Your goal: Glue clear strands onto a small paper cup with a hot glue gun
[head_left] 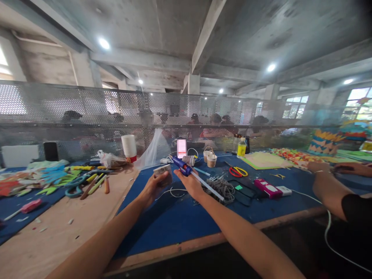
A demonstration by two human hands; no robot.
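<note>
My left hand (pixel 154 186) is closed around a small pale cup-like piece (pixel 163 173) with a light rim; my fingers cover part of it. In my right hand (pixel 190 182) is a blue hot glue gun (pixel 182 166), with a long whitish glue stick (pixel 213 188) sticking out of its back toward me. The gun's front end is close to the cup-like piece; I cannot tell whether they touch. A tangle of grey cord (pixel 222 190) lies on the blue mat just right of my right hand.
Scissors (pixel 238 171), small cups (pixel 211 159), a magenta box (pixel 267 188) and a yellow-labelled bottle (pixel 241 148) stand to the right. Pliers and hand tools (pixel 93 181) lie left, near stacked white cups (pixel 128 146). Another person's arm (pixel 327 188) reaches in at right. A perforated screen (pixel 162 112) runs behind.
</note>
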